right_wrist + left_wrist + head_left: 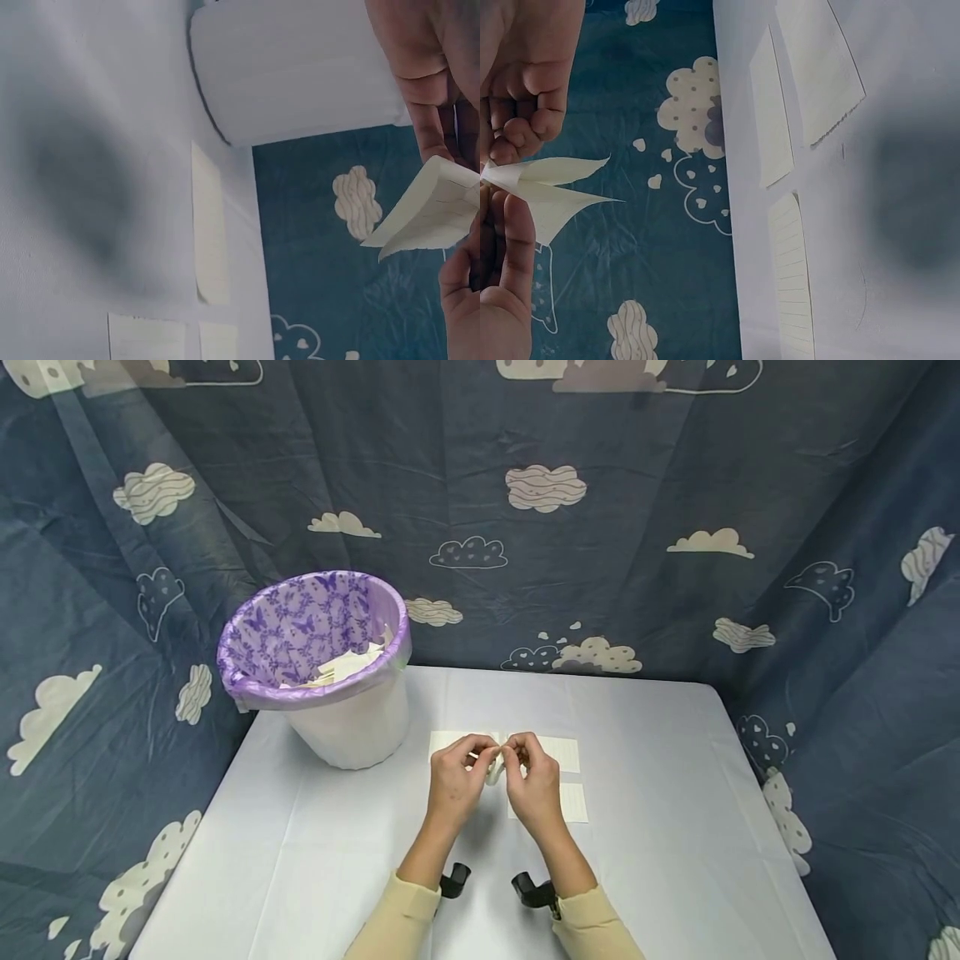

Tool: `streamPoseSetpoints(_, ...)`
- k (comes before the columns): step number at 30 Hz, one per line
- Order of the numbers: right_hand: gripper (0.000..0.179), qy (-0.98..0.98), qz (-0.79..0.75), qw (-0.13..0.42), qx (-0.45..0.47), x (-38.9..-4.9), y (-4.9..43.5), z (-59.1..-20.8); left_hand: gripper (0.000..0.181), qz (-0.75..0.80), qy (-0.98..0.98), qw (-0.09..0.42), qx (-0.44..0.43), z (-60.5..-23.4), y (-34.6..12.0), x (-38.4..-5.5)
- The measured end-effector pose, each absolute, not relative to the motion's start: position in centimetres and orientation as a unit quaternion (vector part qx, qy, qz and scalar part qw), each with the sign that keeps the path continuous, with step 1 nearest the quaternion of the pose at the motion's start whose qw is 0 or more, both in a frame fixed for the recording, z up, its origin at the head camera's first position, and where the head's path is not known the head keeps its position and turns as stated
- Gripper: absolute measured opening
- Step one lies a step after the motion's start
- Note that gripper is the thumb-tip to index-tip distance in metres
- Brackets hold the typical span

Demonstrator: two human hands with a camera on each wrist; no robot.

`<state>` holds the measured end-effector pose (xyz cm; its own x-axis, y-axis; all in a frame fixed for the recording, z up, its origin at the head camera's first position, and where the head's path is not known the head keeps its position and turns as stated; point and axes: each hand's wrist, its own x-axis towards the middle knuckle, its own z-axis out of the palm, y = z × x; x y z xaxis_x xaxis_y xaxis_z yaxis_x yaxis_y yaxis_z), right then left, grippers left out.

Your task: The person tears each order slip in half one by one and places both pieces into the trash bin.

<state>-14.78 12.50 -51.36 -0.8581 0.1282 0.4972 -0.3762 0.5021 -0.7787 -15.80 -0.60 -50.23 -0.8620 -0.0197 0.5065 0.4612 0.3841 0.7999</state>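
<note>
A small folded piece of pale paper [495, 769] is held up over the table between both hands. My left hand [454, 783] pinches it from the left with thumb and fingers. From the right, my right hand [536, 787] pinches the same piece, fingertips close to the left ones. In the left wrist view the paper [551, 214] spreads into two pointed flaps away from the fingers. The right wrist view shows faint lines or creases on the paper [435, 214]. The fingers hide its gripped part.
Pale lined sheets lie behind and beside the hands: one at back left [448, 742], another sheet at back right [564, 753], and a nearer sheet [573, 802]. Left of them stands a white bin [352, 727] with a purple liner [307, 602], holding paper pieces [348, 665]. A cloud-patterned curtain [615, 585] surrounds the table [675, 827].
</note>
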Motion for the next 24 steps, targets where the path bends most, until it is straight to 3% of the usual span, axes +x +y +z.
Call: streamPoseSetpoints(24,0.011,-0.825,0.483,0.285,0.068,-14.76,12.68,-50.97,0.005,-0.543,-0.798,0.233,-0.121,-49.91,-0.34,-15.83)
